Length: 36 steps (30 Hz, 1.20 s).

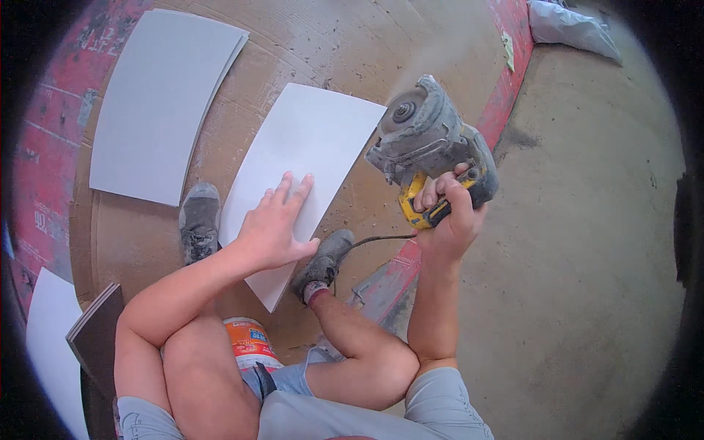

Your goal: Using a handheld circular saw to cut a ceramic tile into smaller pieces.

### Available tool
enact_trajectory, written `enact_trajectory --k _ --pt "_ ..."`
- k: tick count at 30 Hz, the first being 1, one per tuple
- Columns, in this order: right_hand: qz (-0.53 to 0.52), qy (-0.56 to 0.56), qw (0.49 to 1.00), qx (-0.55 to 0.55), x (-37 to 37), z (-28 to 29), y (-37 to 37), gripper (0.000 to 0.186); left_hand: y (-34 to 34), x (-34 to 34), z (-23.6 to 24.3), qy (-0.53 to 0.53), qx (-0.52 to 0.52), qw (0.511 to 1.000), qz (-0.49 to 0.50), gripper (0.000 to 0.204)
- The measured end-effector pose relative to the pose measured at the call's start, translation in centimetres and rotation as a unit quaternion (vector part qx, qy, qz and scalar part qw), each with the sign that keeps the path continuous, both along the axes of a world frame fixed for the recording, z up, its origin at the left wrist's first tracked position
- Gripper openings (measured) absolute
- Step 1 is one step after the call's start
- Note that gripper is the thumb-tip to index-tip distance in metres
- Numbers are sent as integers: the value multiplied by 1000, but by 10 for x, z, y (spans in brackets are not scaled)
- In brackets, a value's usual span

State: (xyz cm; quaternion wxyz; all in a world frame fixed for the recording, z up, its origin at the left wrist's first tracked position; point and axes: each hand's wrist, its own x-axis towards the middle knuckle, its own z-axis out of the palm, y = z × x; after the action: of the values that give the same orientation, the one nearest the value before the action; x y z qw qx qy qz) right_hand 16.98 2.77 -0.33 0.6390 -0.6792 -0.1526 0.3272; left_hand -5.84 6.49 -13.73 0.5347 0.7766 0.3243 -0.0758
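Note:
A dust-coated handheld circular saw (419, 139) with a yellow and black handle is gripped in my right hand (449, 209), fingers wrapped round the handle. Its round blade is at the far right corner of a long white tile (308, 139), and a plume of dust drifts up beyond it. My left hand (273, 224) lies on that tile with the fingers stretched out and the thumb apart. The tile slants between my two shoes, its near corner pointing toward me. A dark cord runs from the saw toward my right shoe (324, 260).
Stacked white tiles (165, 103) lie at the far left on the dusty cardboard (308, 37). More tiles (55, 337) lean at the near left. I sit over an orange and white bucket (251, 341). Red sheeting borders the cardboard; concrete floor (572, 242) lies right, with a pale sack (572, 29) beyond.

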Motion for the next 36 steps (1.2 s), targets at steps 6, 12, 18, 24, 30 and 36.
enact_trajectory --k 6,12,18,24,30,36 --pt "8 4 1000 2 -9 -5 4 31 4 -7 -5 3 -1 1000 -1 110" --pt "4 6 1000 0 -18 -7 4 31 6 -17 -7 -10 -2 1000 6 110" --pt "1 12 1000 2 -28 -4 2 30 8 -23 0 4 -5 1000 -6 110" --pt "8 18 1000 9 -34 0 -3 31 7 -29 5 12 -12 1000 -13 109" --pt "2 16 1000 -1 -41 2 -6 30 2 -34 8 10 -14 1000 -6 109" --pt "8 22 1000 0 -43 1 -12 30 -7 -38 -3 -18 10 1000 15 107"
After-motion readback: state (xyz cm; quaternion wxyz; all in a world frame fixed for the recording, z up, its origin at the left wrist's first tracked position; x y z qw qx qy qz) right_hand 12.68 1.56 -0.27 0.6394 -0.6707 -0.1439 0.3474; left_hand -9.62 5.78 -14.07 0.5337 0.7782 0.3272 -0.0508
